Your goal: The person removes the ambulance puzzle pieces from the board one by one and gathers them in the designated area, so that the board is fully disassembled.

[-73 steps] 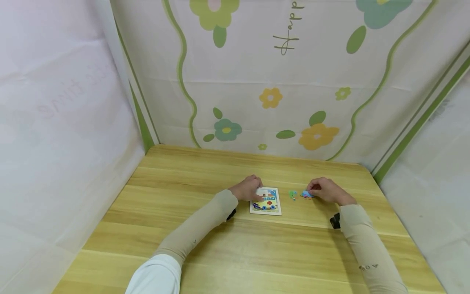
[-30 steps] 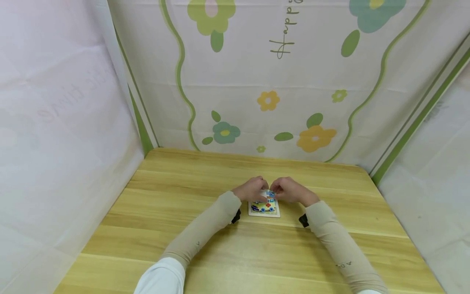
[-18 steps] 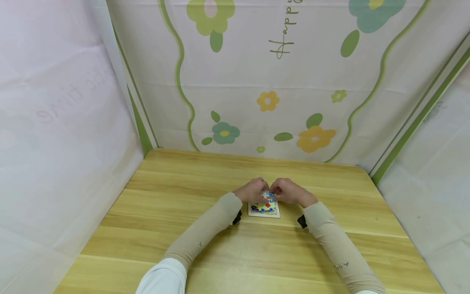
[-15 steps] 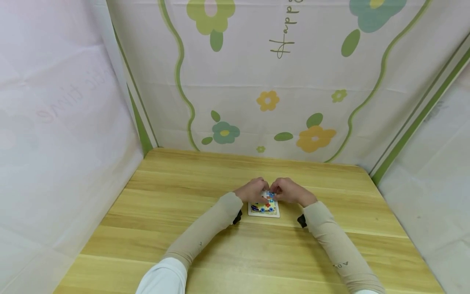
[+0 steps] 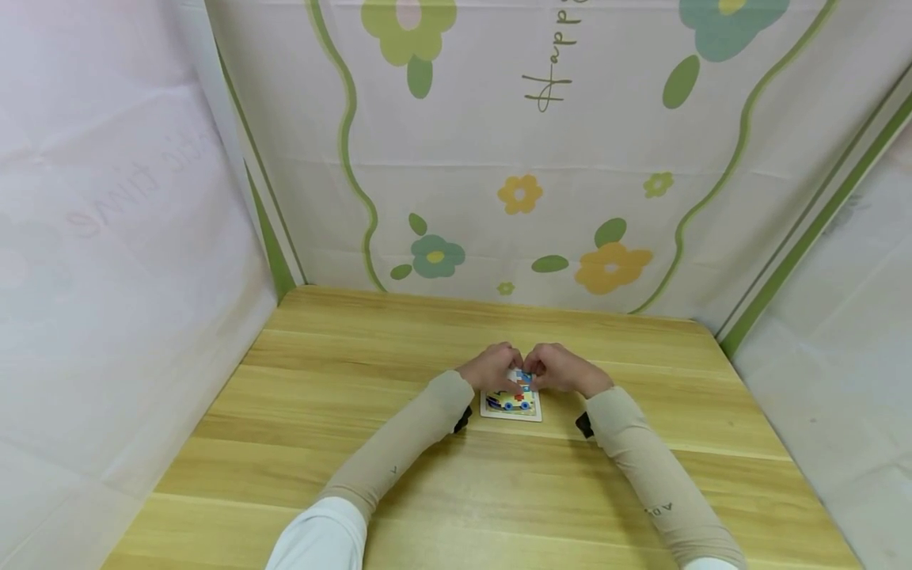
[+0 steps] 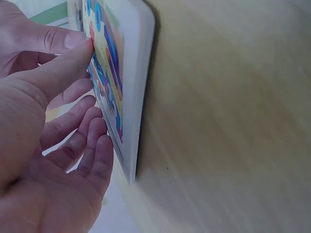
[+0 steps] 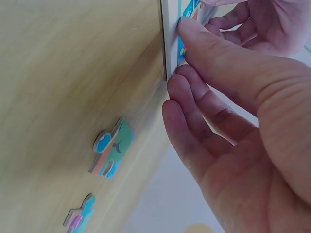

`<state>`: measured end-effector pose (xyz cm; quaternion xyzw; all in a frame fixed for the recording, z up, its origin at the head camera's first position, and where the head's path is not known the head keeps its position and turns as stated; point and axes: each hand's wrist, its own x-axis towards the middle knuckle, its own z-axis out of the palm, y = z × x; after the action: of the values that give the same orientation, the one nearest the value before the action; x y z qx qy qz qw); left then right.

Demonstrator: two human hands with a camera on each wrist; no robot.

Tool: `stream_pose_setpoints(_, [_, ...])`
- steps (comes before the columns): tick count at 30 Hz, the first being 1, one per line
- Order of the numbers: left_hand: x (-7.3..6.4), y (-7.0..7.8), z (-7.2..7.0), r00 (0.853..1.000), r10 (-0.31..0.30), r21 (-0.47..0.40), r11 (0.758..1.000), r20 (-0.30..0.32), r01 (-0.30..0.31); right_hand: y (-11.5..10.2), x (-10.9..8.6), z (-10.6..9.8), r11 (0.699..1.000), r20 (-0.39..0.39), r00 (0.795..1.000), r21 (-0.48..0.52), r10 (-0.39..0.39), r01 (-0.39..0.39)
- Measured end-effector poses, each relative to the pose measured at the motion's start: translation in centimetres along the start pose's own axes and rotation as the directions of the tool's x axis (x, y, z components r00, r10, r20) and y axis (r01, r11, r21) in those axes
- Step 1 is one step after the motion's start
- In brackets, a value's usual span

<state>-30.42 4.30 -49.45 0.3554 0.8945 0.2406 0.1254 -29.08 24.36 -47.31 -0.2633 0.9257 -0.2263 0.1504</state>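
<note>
A small jigsaw puzzle board [image 5: 511, 417] with a pale rim and a yellow ambulance picture lies flat on the table. My left hand [image 5: 493, 366] holds its far left part, thumb on the picture and fingers curled at the far edge [image 6: 138, 73]. At the far right corner, my right hand [image 5: 564, 369] pinches a blue puzzle piece [image 7: 188, 9], its thumb pressed on the face and its other fingers by the rim. Both hands cover much of the board's upper half. The hands almost meet in the head view.
Two loose puzzle pieces lie on the table in the right wrist view: a green and blue one [image 7: 119, 145] and a smaller blue and pink one [image 7: 82, 214]. The right hand hides them from the head view. Flower-printed cloth [image 5: 456, 142] walls the wooden table [image 5: 456, 491].
My right hand has moved left from the loose pieces to the board's far right corner, bringing a blue puzzle piece. My left hand has stayed at the board. Recently, both have barely moved.
</note>
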Motion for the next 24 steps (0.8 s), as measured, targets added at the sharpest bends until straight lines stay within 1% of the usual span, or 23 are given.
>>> stream_pose_setpoints(6, [0.18, -0.23, 0.16, 1.000, -0.006, 0.012, 1.000, -0.009, 0.006, 0.06, 0.39, -0.15, 1.000, 0.014, 1.000, -0.013, 0.005, -0.005])
stream_pose_setpoints(15, [-0.12, 0.04, 0.10, 0.999, -0.040, -0.039, 0.998, 0.000, 0.040, 0.21, 0.30, -0.07, 1.000, 0.032, 0.999, 0.021, 0.022, -0.023])
stream_pose_setpoints(20, [-0.24, 0.22, 0.13, 0.999, -0.046, -0.025, 0.999, -0.005, 0.046, 0.20, 0.02, -0.09, 0.999, 0.006, 1.000, 0.030, 0.029, -0.029])
stream_pose_setpoints(24, [-0.19, 0.21, 0.19, 0.999, -0.052, -0.021, 0.998, -0.011, 0.052, 0.30, -0.13, -0.16, 0.999, -0.027, 1.000, 0.035, 0.009, -0.009])
